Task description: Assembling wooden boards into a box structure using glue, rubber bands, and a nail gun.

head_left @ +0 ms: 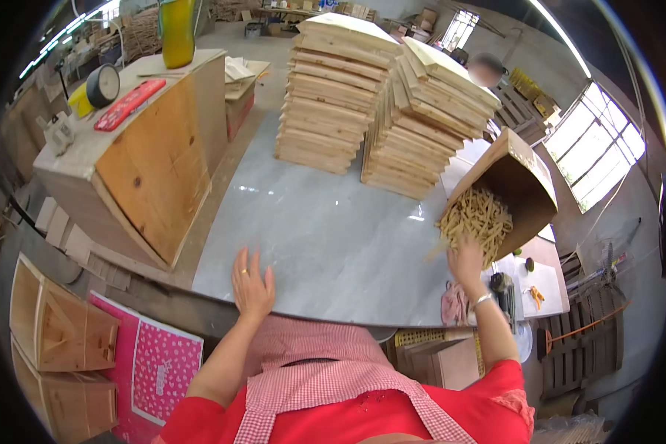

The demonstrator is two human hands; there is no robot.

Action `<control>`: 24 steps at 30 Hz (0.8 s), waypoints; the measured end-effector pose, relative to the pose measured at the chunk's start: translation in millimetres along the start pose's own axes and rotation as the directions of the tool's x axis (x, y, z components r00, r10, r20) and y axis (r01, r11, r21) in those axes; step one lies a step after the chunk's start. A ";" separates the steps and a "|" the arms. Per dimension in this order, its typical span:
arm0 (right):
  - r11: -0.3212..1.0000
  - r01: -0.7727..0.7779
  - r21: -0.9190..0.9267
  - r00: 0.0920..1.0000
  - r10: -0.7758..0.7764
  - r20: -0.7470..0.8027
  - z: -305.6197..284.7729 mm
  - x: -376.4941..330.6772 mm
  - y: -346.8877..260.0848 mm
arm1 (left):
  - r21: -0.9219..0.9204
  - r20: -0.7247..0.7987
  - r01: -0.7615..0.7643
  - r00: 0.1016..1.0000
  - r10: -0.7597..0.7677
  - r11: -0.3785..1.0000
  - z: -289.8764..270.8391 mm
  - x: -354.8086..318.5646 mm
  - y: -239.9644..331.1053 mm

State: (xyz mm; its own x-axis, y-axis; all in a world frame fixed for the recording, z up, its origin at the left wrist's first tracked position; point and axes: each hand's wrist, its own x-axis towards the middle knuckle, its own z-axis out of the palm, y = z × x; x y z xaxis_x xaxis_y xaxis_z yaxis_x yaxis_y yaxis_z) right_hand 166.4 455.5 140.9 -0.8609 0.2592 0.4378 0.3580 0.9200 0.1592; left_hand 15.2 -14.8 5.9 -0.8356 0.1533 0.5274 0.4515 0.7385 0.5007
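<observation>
Right hand at the strips in the mouth of the box.
The strips lie heaped in the box's open mouth, some jutting toward the bench; the right fingers are at the near edge of the heap, blurred, so how far they open and whether they grip any cannot be told. The left hand, well left of the box, is over the bench, fingers open and loosely spread, holding nothing. Left of the box and farther back stand two wood stacks; on its near side are a pink cloth and a black tool.
</observation>
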 end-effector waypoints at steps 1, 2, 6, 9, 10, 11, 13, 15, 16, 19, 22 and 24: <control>0.998 0.064 -0.011 0.980 -0.065 -0.189 -29.2 53.1 -18.7 | -0.009 0.001 -0.002 1.000 0.002 1.000 -2.3 1.8 2.0; 0.988 0.154 0.000 0.910 -0.141 -0.389 -56.4 104.9 -31.6 | -0.005 -0.013 -0.005 1.000 0.005 1.000 -1.2 4.5 3.7; 0.984 0.172 -0.042 0.750 -0.159 -0.642 -120.0 272.8 -67.7 | 0.012 -0.002 0.011 1.000 -0.011 1.000 1.9 7.1 3.6; 0.995 0.047 -0.092 0.820 -0.091 -0.565 -124.3 349.2 -82.8 | 0.023 0.003 0.027 1.000 -0.027 0.999 -0.2 7.5 5.1; 0.996 0.010 -0.087 0.891 -0.049 -0.452 -125.9 360.6 -86.4 | 0.020 0.003 0.032 0.999 -0.032 0.999 -1.0 7.2 4.8; 0.996 -0.027 -0.090 0.943 -0.004 -0.332 -128.9 369.5 -89.4 | 0.016 0.002 0.035 0.999 -0.035 0.999 -1.0 7.9 4.3; 0.997 0.001 -0.082 0.931 -0.031 -0.364 -120.9 380.5 -84.7 | 0.007 -0.007 0.039 0.999 -0.039 0.999 0.0 5.6 3.5; 0.990 0.037 -0.135 0.944 -0.079 -0.321 -119.6 387.8 -77.5 | -0.008 -0.012 0.036 0.999 -0.036 0.999 1.9 4.6 2.5; 0.978 0.104 -0.183 0.892 -0.173 -0.417 -118.5 387.7 -73.7 | -0.011 -0.016 0.031 0.999 -0.031 0.999 4.0 3.7 2.3; 0.976 0.106 -0.189 0.889 -0.178 -0.423 -138.1 371.8 -61.5 | -0.008 0.002 0.026 1.000 -0.026 1.000 2.7 4.4 4.6; 0.961 0.178 -0.212 0.867 -0.255 -0.428 -176.2 316.8 -70.6 | -0.008 0.007 0.005 1.000 -0.005 1.000 16.5 15.4 26.1; 0.928 0.289 -0.237 0.812 -0.369 -0.453 -190.7 277.9 -87.6 | -0.282 0.087 -0.046 0.994 0.073 0.958 27.7 53.0 79.6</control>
State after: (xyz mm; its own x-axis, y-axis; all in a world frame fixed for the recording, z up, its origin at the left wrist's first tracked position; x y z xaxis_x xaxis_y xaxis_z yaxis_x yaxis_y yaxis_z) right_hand -35.3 390.9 417.4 -0.6669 -0.2618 0.6976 0.1691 0.8586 0.4839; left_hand -1.8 70.3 54.7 -0.8243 0.2631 0.5013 0.5593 0.5151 0.6495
